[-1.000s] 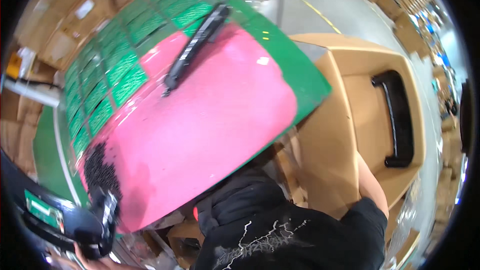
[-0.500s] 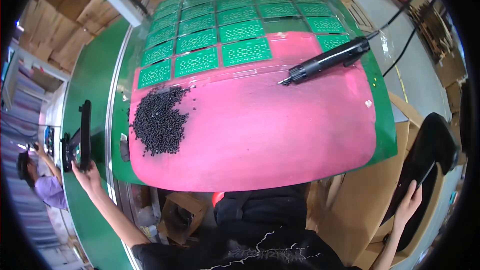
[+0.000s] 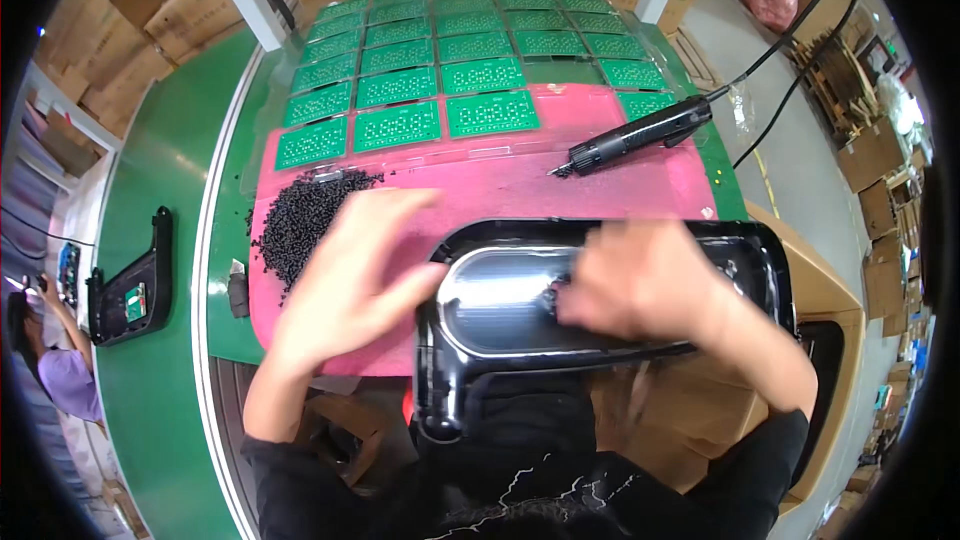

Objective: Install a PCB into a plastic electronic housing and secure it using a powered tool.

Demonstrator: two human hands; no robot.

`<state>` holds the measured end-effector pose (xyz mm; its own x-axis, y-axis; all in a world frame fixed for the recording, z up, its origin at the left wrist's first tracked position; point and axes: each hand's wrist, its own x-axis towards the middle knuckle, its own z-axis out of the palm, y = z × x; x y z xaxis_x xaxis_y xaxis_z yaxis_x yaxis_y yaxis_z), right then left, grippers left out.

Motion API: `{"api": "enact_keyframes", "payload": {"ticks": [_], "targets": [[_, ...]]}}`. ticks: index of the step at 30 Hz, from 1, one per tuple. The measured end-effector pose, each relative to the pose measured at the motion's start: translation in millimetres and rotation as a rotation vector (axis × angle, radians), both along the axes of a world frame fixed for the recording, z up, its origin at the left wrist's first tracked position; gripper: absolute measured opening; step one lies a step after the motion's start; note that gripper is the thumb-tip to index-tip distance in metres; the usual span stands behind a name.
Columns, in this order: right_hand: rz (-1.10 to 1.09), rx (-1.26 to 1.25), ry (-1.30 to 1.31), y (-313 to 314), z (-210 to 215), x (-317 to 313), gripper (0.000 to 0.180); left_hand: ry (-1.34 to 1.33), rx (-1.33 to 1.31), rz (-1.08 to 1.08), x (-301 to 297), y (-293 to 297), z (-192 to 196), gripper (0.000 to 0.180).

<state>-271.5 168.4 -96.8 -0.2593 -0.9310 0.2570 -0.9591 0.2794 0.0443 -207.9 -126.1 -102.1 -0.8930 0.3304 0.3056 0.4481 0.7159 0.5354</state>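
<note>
A glossy black plastic housing shell (image 3: pixel 500 340) lies in front of me, over the near edge of the pink mat (image 3: pixel 480 190). My left hand (image 3: pixel 350 275) is just left of the shell, fingers apart, its thumb close to the shell's rim. Beside that hand is a pile of small black pieces (image 3: pixel 305 215) that look like screws. Blurred by motion, my right hand (image 3: pixel 645 285) is over the shell's hollow with curled fingers. Dark specks show at its fingertips, too small to name. A black electric screwdriver (image 3: pixel 640 135) lies behind the shell, tip pointing left.
Rows of green circuit boards (image 3: pixel 395 125) sit in a clear tray at the back of the mat. Another black shell (image 3: pixel 130 300) with a small board inside lies on the green bench at left. A cardboard box (image 3: pixel 840 340) stands at right; a person (image 3: pixel 70 370) is at far left.
My left hand has left the shell on the left bench and come over the mat. My right hand has come from the box at right, and a black shell now lies before me.
</note>
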Motion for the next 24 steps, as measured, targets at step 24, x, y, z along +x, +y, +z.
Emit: {"api": "enact_keyframes", "payload": {"ticks": [24], "targets": [[-1.121, 0.476, -0.375, 51, -24, -183, 0.051, 0.094, -0.142, -0.087, -58, 22, -47, 0.013]]}}
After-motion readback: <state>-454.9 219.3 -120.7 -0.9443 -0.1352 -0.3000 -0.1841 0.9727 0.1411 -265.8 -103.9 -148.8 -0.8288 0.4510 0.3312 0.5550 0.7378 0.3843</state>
